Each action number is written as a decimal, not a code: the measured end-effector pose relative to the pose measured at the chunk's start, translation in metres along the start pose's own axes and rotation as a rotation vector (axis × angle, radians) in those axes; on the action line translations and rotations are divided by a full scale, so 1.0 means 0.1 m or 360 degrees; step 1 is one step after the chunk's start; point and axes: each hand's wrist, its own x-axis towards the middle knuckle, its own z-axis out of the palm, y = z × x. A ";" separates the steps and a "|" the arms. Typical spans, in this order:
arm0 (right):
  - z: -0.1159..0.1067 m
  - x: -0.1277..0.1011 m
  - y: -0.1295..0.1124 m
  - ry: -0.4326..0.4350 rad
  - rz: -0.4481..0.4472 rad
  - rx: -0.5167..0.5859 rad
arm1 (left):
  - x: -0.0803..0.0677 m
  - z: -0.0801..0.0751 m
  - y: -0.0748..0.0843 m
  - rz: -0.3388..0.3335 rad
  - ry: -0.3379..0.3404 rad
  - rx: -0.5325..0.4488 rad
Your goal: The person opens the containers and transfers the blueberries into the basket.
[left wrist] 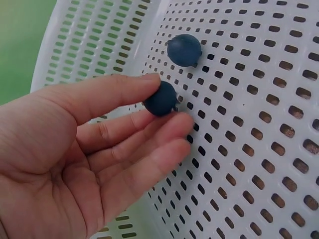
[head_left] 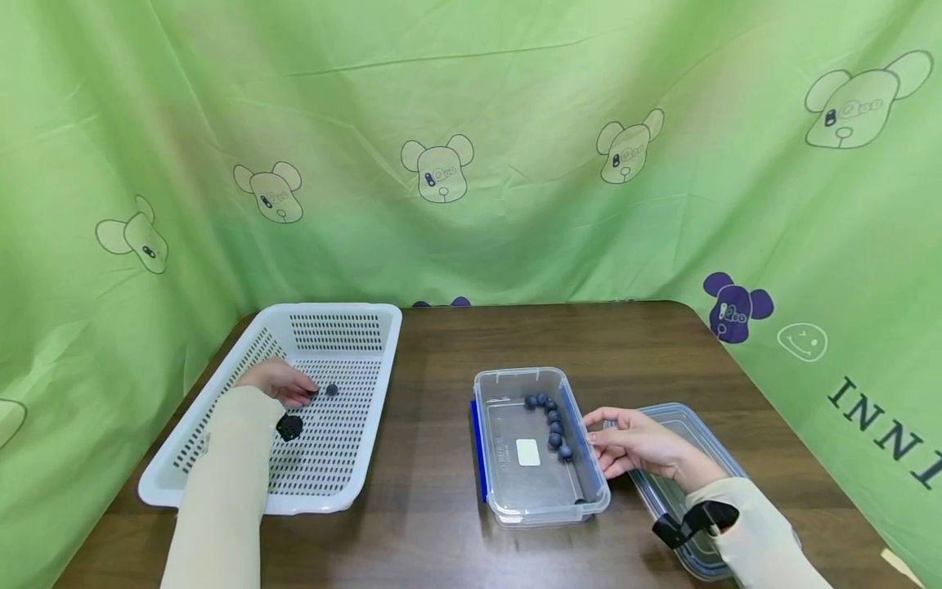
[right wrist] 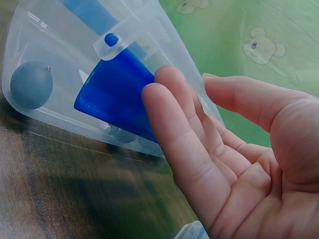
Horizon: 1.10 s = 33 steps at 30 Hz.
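Note:
My left hand [head_left: 283,384] reaches into a white perforated basket [head_left: 221,425] at the table's left. In the left wrist view its thumb and fingertips [left wrist: 172,127] pinch a dark blue ball [left wrist: 160,99]. A second blue ball [left wrist: 184,50] [head_left: 332,390] lies loose on the basket floor just beyond. My right hand [head_left: 625,442] rests with straight fingers [right wrist: 167,107] against the right side of a clear plastic box [head_left: 500,384] with blue clips [right wrist: 117,92]. Several blue balls [head_left: 553,421] lie along the box's right wall; one ball [right wrist: 31,84] shows through the plastic.
The box's clear lid [head_left: 684,425] lies flat on the brown table [head_left: 434,352] under my right wrist. A green printed cloth [head_left: 471,147] encloses the table at back and sides. The table's right corner is rounded.

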 end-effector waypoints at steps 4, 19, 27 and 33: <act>0.01 0.00 -0.01 -0.0001 0.0001 0.0002 | -0.03 0.01 0.02 -0.0026 0.0017 0.0048; 0.02 0.00 -0.03 -0.0013 -0.0005 0.0011 | -0.06 -0.04 0.10 0.0137 0.0140 0.0001; 0.02 0.00 -0.03 -0.0020 -0.0005 0.0008 | -0.10 -0.02 0.37 0.0375 0.0043 -0.0153; 0.00 0.00 -0.01 -0.0001 0.0002 -0.0004 | -0.14 0.08 0.57 0.0536 -0.0099 -0.0252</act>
